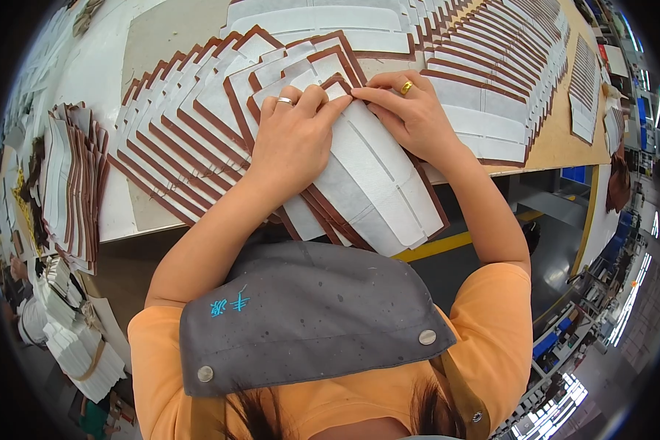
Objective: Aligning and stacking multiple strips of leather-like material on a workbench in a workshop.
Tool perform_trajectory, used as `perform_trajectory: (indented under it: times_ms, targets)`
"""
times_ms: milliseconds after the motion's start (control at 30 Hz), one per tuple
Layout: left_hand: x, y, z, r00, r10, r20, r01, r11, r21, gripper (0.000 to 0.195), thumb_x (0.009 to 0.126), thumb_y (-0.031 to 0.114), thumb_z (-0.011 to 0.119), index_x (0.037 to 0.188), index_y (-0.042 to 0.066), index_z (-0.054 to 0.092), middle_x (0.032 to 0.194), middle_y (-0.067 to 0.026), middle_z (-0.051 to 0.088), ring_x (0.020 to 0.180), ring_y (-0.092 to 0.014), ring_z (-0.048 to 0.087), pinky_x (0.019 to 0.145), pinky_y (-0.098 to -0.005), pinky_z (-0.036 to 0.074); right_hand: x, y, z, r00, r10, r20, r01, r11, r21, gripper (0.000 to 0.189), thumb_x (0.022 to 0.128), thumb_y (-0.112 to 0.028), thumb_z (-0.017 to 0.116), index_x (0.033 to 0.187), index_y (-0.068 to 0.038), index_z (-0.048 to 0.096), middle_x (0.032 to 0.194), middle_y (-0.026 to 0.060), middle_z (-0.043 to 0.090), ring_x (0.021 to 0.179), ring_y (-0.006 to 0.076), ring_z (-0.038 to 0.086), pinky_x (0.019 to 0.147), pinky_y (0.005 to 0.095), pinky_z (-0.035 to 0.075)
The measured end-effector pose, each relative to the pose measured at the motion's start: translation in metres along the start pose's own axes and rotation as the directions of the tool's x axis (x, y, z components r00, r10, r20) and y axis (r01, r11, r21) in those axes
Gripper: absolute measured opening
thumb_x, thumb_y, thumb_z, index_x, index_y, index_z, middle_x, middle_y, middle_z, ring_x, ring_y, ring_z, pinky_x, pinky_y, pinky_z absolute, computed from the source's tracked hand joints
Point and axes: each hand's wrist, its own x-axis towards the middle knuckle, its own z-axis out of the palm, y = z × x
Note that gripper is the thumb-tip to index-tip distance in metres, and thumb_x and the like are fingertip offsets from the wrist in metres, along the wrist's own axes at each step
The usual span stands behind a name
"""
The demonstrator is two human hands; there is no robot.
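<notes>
A brown-edged panel with a white backing (363,165) lies before me at a slant, its lower end reaching past the table edge. My left hand (297,137) rests over its upper left side with bent fingers, the index fingertip pressing the brown border near the top corner. At that same corner, my right hand (412,113) pinches the border between thumb and fingers. The two hands' fingertips nearly meet there. Under and left of this panel, similar panels (198,110) are fanned out in an overlapping row. What the fingertips cover is hidden.
More overlapping panels (484,82) spread over the right side of the table (561,151). A bundle of brown and white pieces (74,181) stands at the left edge. White stacked pieces (82,341) are lower left. A yellow bar (440,246) shows beneath the table.
</notes>
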Motion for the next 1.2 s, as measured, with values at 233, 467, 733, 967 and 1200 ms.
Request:
perform_trajectory:
  times_ms: [233,467,733,967,1200]
  targets:
    - [0.002,0.0,0.001,0.995,0.034,-0.097,-0.033,0.999,0.012,0.034,0.076,0.003,0.058,0.109,0.011,0.065,0.091,-0.0028,0.056,0.083,-0.023,0.052,0.072,-0.0364,0.036,0.0,0.0,-0.008,0.999,-0.023,0.031,0.02,0.996,0.09,0.021,0.081,-0.006,0.064,0.1,-0.014,0.069,0.1,0.0004,0.063,0.099,0.0201,0.055,0.086,0.0354,0.04]
    - [0.002,-0.011,-0.009,0.969,-0.241,-0.054,0.207,0.911,-0.356,0.022,0.089,0.007,0.054,0.111,0.004,0.056,0.099,-0.0119,0.053,0.093,-0.029,0.052,0.083,-0.0404,0.041,0.034,-0.007,0.0,0.986,0.149,0.071,-0.164,0.93,0.328,0.023,0.082,-0.008,0.063,0.105,-0.007,0.063,0.093,0.0075,0.064,0.088,0.0225,0.059,0.078,0.0345,0.046]
    - [-0.002,-0.01,-0.006,0.969,-0.236,-0.079,0.211,0.947,-0.241,0.03,0.083,0.008,0.061,0.112,0.002,0.056,0.104,-0.013,0.049,0.098,-0.031,0.049,0.084,-0.0404,0.039,0.061,-0.006,0.003,0.89,0.288,0.353,-0.405,0.856,0.322,0.029,0.081,-0.007,0.064,0.11,-0.004,0.062,0.088,0.0014,0.06,0.078,0.0095,0.05,0.073,0.0241,0.045]
    - [-0.001,-0.01,-0.005,0.969,-0.241,-0.062,0.221,0.948,-0.229,0.034,0.084,0.008,0.06,0.117,0.004,0.055,0.106,-0.0134,0.05,0.101,-0.03,0.049,0.09,-0.0391,0.039,0.063,-0.004,-0.001,0.863,0.249,0.44,-0.427,0.826,0.369,0.026,0.082,-0.008,0.064,0.108,-0.003,0.062,0.084,0.0003,0.058,0.073,0.009,0.048,0.07,0.0225,0.043]
    - [-0.002,-0.01,-0.004,0.97,-0.234,-0.071,0.214,0.953,-0.215,0.035,0.083,0.007,0.061,0.118,0.005,0.055,0.106,-0.0131,0.051,0.101,-0.03,0.049,0.09,-0.0395,0.039,0.062,0.001,0.006,0.982,0.091,0.167,-0.141,0.936,0.322,0.018,0.082,-0.009,0.06,0.098,-0.002,0.063,0.079,0.0051,0.06,0.069,0.0146,0.052,0.066,0.0265,0.045]
